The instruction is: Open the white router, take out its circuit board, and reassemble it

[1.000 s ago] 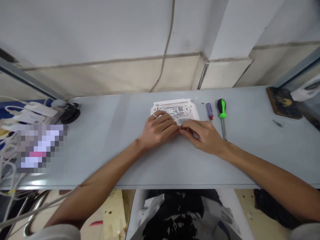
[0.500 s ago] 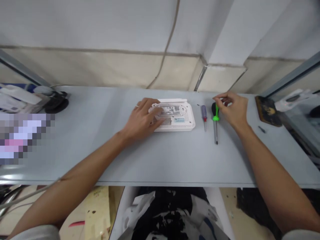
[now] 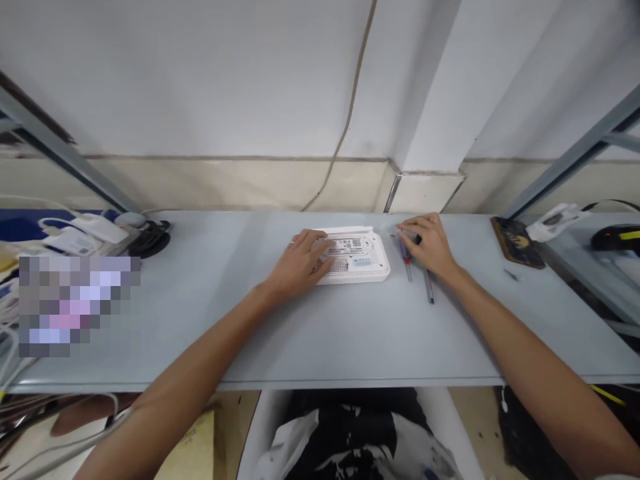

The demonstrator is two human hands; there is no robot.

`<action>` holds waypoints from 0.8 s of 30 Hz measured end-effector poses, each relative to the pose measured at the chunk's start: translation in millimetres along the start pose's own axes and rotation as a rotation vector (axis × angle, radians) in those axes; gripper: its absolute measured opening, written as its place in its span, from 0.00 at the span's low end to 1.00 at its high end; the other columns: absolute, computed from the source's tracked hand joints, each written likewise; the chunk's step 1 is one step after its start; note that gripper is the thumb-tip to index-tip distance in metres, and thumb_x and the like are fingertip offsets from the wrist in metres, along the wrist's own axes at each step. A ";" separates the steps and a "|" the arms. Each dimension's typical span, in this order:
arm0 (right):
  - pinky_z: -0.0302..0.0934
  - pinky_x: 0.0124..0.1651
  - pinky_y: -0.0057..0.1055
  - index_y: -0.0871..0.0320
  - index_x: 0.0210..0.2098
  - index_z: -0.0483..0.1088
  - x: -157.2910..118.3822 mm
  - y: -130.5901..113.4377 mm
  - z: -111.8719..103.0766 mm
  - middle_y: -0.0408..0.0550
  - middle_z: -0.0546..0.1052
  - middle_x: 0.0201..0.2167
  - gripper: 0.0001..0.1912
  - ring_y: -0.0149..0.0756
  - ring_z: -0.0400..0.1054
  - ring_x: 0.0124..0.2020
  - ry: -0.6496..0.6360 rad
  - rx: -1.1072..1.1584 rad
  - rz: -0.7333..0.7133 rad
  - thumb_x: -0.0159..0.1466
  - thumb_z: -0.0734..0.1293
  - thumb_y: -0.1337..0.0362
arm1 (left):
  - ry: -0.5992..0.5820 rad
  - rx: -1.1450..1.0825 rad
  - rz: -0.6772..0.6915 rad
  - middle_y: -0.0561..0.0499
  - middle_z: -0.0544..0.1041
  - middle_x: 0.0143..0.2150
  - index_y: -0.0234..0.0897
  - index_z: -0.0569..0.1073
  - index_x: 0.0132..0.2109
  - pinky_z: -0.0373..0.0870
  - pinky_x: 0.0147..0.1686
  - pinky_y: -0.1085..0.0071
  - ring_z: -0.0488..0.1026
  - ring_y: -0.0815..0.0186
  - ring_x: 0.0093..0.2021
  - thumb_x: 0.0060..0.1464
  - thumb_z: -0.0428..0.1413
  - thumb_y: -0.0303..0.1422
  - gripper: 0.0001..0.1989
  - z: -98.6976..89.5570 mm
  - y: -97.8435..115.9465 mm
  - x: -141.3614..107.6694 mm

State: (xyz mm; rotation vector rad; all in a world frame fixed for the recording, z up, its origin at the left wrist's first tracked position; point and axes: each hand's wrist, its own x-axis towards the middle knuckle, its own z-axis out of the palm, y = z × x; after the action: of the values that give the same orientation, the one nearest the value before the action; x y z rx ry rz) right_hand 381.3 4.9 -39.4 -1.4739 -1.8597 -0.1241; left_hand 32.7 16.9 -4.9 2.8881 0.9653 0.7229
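Observation:
A white device with a printed label and vent holes (image 3: 370, 270) lies on the grey table. My left hand (image 3: 305, 260) rests on its left end, fingers apart. Just right of the device is a small screwdriver with a purple and red handle (image 3: 407, 259), its tip toward me. My right hand (image 3: 425, 245) is over the two screwdrivers, thumb and forefinger close together near the small one's top; what is between them, if anything, is too small to make out. It covers most of the larger screwdriver's handle, whose metal shaft (image 3: 429, 287) shows below.
Cables and white plugs (image 3: 75, 240) lie at the left, beside a black round object (image 3: 150, 239) and a pixelated patch. At the right are a dark wooden block (image 3: 517, 241), a small dark piece (image 3: 511, 275) and a white item (image 3: 555, 222). A wall stands behind the table.
My right hand has moved left, from beside the green and black handle to over it and near the small screwdriver. My left hand stays on the device. The camera view has shifted.

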 end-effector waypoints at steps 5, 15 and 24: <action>0.60 0.60 0.63 0.55 0.52 0.82 -2.5 -1.2 0.9 0.54 0.82 0.52 0.19 0.56 0.62 0.57 -0.130 -0.055 -0.053 0.70 0.64 0.56 | 0.000 0.039 0.019 0.37 0.73 0.61 0.36 0.72 0.61 0.71 0.57 0.46 0.69 0.47 0.60 0.72 0.49 0.37 0.17 -2.4 0.6 -0.7; 0.67 0.45 0.50 0.54 0.46 0.82 -5.4 15.0 -32.2 0.54 0.82 0.47 0.17 0.54 0.75 0.44 -0.151 -0.313 0.306 0.68 0.64 0.54 | -0.081 0.047 -0.015 0.37 0.72 0.64 0.38 0.71 0.63 0.69 0.60 0.46 0.67 0.48 0.64 0.73 0.48 0.38 0.18 -8.5 5.8 -7.3; 0.65 0.38 0.41 0.54 0.34 0.82 -10.1 7.3 -27.2 0.53 0.79 0.44 0.10 0.46 0.74 0.37 -0.305 -0.259 0.168 0.64 0.67 0.67 | -0.129 -0.029 -0.046 0.37 0.70 0.66 0.39 0.70 0.65 0.68 0.62 0.43 0.64 0.48 0.65 0.73 0.47 0.43 0.22 -10.7 3.0 -4.0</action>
State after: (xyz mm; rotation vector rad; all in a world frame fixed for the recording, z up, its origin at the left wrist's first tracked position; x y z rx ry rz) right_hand 401.5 -14.3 -28.5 -1.9099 -2.0052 -0.0630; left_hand 27.0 10.8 3.5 2.8366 0.9935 0.5348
